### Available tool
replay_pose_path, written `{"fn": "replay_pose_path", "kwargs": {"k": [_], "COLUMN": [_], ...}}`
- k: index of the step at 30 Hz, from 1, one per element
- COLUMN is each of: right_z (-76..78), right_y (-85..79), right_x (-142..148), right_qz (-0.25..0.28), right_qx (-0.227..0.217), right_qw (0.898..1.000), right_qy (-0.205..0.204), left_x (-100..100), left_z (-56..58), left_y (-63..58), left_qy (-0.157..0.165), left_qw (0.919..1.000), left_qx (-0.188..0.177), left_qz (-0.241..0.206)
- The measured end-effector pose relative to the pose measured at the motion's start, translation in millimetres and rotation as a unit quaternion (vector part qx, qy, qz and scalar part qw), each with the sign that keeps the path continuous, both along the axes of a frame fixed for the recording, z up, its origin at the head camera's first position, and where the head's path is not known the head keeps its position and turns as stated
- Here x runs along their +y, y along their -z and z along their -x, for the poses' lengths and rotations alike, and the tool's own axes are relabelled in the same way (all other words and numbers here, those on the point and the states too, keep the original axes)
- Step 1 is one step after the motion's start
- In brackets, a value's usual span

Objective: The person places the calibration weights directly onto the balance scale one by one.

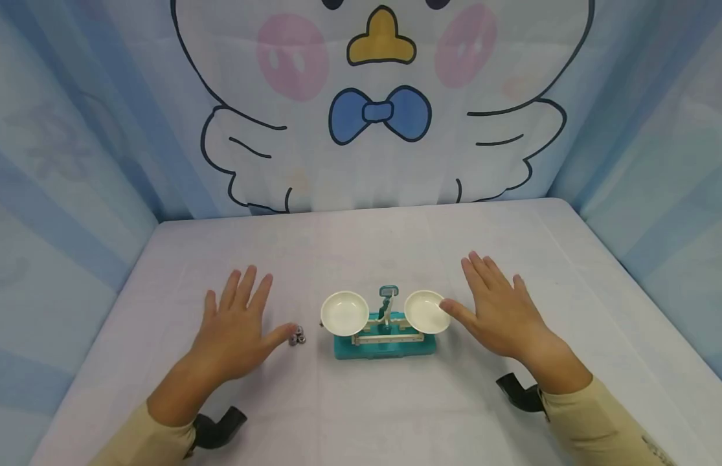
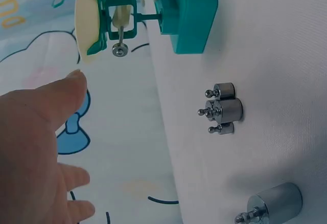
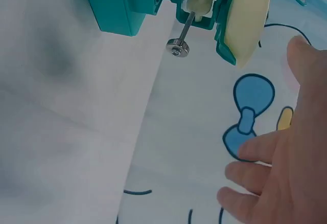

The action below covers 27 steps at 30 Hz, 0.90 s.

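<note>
We're probably still setting up, w/ no weighing under way yet; picking up a wt. would be calling for a careful thumb-finger pinch. We're holding L hand & R hand above the table, fingers extended, gripping nothing. The scale is sitting btwn. them, its R pan near R hand, apart. Small wts. are lying btwn. L hand & scale, untouched; a bigger wt. is lying nearby.

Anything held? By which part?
Nothing is held: bare left hand and bare right hand are both outstretched on either side of the teal two-pan plastic balance.
</note>
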State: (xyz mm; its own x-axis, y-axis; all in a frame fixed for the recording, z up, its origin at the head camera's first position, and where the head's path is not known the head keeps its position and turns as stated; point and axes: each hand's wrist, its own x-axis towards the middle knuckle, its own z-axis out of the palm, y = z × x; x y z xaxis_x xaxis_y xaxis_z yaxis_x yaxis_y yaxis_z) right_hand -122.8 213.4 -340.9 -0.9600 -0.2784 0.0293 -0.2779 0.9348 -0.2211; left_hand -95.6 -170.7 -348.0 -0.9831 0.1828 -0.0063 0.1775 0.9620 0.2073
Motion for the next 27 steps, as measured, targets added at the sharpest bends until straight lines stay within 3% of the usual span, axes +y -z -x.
{"fn": "replay_pose_path", "kwargs": {"k": [5,12,18,27], "right_z": [-1.3,0.2,-0.8,-0.7], "right_y": [3.8,14.4,26.5,42.3], "right_x": [3,8,10,18], "right_qz": [0.062,0.161,0.206,0.247], "right_qx": [0.012,0.008,-0.012,-0.067], "right_qw": [0.998,0.985,0.976,0.964], "right_qy": [-0.03,-0.068,-0.072,-0.078], "left_x": [0,4,4,4], "left_z": [-0.3,-2.4,-2.5,-1.2], "left_y": [3.9,6.7,11.9,32.1], "left_qy": [0.035,0.04,0.025,0.004], "left_qw": [0.9977,0.993,0.9909,0.9878], "left_qx": [-0.004,-0.012,-0.02,-0.038], "left_qz": [-0.058,-0.111,-0.131,-0.151]}}
